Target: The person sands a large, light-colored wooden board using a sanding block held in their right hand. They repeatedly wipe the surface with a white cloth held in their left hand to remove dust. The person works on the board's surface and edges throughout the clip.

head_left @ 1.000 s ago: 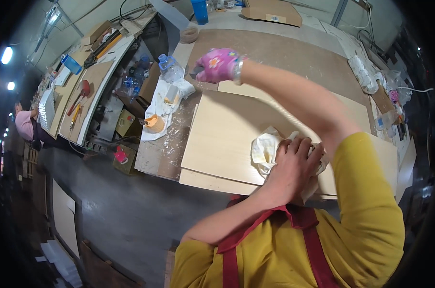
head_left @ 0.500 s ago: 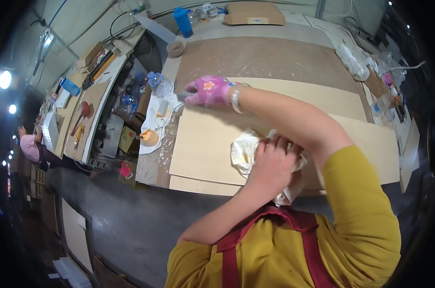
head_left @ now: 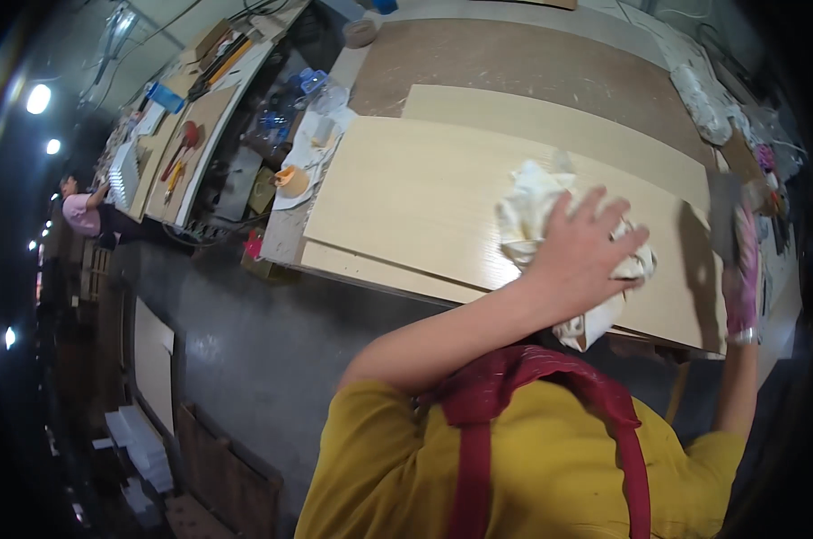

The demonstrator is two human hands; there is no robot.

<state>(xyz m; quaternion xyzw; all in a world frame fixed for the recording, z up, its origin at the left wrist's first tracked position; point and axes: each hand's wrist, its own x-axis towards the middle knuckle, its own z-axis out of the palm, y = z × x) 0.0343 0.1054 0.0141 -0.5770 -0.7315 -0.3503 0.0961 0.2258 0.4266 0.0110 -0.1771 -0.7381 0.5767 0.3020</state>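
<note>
- Workbench (head_left: 478, 54), brown-topped and scuffed, stands in front of a person in a yellow top with red straps.
- A second bench (head_left: 210, 126) runs off at the left, with red and yellow hand tools (head_left: 176, 171) on it.
- The pale board (head_left: 406, 189) lies flat along the near side of the workbench, over more pale sheet that shows past its far and near edges.
- A crumpled cream cloth (head_left: 521, 220) sits on the board, right of its middle, part of it hanging at the near edge.
- The person's left hand (head_left: 581, 256), bare, lies palm down on that cloth, fingers spread rather than closed round it.
- The right hand (head_left: 746, 269), in a pink glove, is well apart from the left, at the board's right end, and grips a grey flat blade (head_left: 724, 216); blur hides the exact finger placement.
- A clear bottle (head_left: 329, 93) stands at the workbench's left side, near a white rag (head_left: 311, 160).
- An orange cup (head_left: 291, 182) rests on the rag.
</note>
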